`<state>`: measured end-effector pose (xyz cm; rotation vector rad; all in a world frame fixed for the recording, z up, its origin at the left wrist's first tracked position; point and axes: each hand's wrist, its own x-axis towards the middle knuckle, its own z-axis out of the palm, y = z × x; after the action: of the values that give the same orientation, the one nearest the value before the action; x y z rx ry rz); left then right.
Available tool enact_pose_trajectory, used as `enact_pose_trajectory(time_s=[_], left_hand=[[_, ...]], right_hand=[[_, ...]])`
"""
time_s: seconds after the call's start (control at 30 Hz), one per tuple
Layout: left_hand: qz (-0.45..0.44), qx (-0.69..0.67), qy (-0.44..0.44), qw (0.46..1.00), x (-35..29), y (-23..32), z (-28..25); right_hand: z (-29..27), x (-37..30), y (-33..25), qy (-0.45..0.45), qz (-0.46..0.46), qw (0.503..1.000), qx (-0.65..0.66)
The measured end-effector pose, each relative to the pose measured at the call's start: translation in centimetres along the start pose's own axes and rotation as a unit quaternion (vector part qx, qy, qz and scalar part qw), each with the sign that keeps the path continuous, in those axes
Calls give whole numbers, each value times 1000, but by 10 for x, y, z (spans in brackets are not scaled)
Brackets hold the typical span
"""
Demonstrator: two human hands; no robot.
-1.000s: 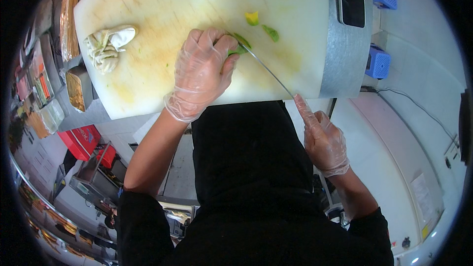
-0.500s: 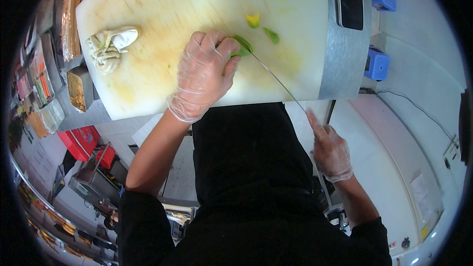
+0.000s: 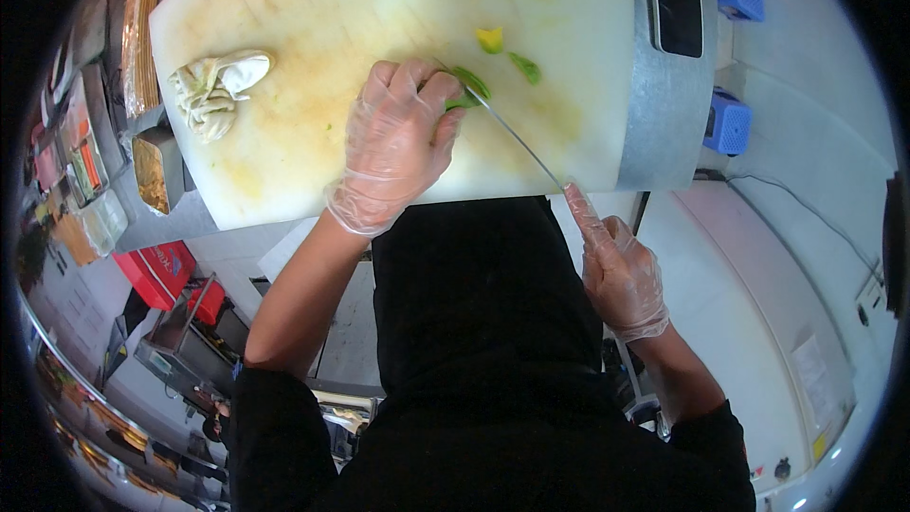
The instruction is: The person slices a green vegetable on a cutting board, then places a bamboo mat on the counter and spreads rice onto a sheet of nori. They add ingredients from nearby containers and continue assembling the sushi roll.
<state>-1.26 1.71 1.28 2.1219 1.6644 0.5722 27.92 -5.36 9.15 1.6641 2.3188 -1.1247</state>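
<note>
On the white cutting board (image 3: 313,0), my left hand (image 3: 398,128), in a clear plastic glove, is closed over a green avocado-like piece (image 3: 466,93). Its fingers are curled, and they hide part of the piece. My gloved right hand (image 3: 621,275) grips a long thin knife (image 3: 517,140) below the board's near edge, with the index finger stretched along it; the handle is hidden. The blade slants up and left, its far end at the green piece beside my left fingers. Just beyond lie a small yellow-green offcut (image 3: 489,40) and a green offcut (image 3: 524,67).
A crumpled, stained white cloth (image 3: 216,90) lies on the board's left side. Right of the board, a dark-screened phone (image 3: 676,0) rests on a metal surface (image 3: 664,123). A metal container (image 3: 154,171) with brownish contents stands off the left edge. Blue plastic baskets (image 3: 728,123) are at the far right.
My right hand has moved up and left toward the board, pushing the knife farther forward along the green piece. My left hand stays in place on it.
</note>
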Motion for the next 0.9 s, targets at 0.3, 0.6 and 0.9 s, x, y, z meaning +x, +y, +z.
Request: enact_pose_trajectory(time_s=[0.3,0.6,0.9], left_hand=[[-9,-2,-3,1000,0,1,0],[-18,0,-17,1000,-1,0,0],[-13,-1,-13,1000,-1,0,0]], right_hand=[[1,6,1,-9,3,1000,-1],[-7,-48,21,-74,72,994,-29],[-10,-13,-1,-35,17,999,-26]])
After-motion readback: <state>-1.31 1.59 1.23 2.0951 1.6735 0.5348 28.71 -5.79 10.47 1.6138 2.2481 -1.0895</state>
